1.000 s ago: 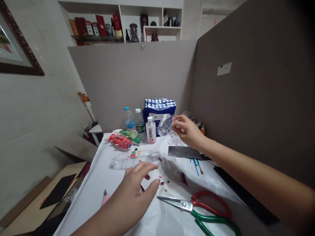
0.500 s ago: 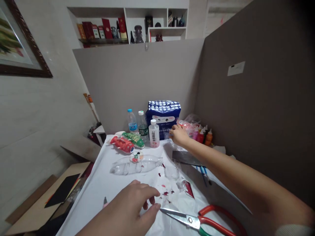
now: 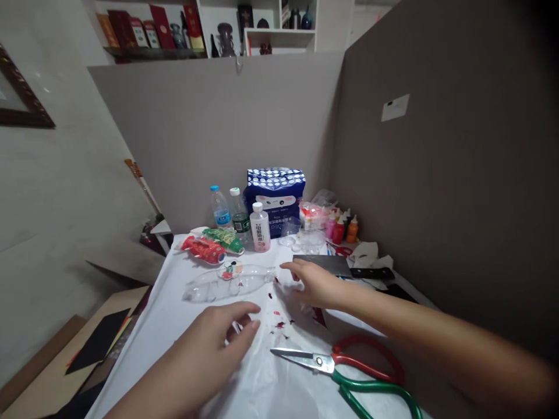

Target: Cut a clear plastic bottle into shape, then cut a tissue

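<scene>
Left hand (image 3: pixel 213 334) (half-curled) near scissors (image 3: pixel 324 363)

Head view. Left hand (image 3: pixel 213 334), lower left of centre, and right hand (image 3: pixel 319 283), right of centre, have fingers parted above the white-covered worktop (image 3: pixel 163 326). Scissors (image 3: pixel 321 361), lower right; clear bottle (image 3: pixel 201 291) on its side, left of centre; cleaver (image 3: pixel 325 265), partly behind the right hand; blue packet (image 3: pixel 276 189), centre, upright.
</scene>
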`<state>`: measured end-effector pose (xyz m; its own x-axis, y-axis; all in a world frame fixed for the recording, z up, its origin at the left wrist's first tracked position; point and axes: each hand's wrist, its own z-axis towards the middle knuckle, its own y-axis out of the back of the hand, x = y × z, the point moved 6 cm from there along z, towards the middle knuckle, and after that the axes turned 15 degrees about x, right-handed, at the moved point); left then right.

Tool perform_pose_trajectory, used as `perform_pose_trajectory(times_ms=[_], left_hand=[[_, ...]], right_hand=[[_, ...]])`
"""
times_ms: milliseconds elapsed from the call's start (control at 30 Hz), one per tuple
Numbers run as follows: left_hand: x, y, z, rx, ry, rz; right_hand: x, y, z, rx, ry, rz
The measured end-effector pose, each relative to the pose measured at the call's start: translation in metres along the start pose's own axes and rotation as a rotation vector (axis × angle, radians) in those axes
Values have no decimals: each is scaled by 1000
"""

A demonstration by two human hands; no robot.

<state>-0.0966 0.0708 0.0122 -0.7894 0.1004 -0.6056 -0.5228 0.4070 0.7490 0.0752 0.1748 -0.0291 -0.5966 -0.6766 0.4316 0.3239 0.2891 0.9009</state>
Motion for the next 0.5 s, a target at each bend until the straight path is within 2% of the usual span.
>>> perform_pose_trajectory(times_ms=[100,167,267,367,433,500], left_hand=[[2,1,7,38,18,-131],[3,-2,11,92,9,-217],[3,-9,15,192,-39,-354],[-10,-17,14,345,-188,-383],[-20,-22,11,443,-278,-342],[-23,-24,8,484,-271,-354]], right_hand=[[27,12,-13,-89,83,64],[53,19,-25,-99,170,108],[92,17,-44,45,346,247],[120,10,-59,199,487,367],[132,9,-64,187,541,363],[135,15,-67,110,572,320]])
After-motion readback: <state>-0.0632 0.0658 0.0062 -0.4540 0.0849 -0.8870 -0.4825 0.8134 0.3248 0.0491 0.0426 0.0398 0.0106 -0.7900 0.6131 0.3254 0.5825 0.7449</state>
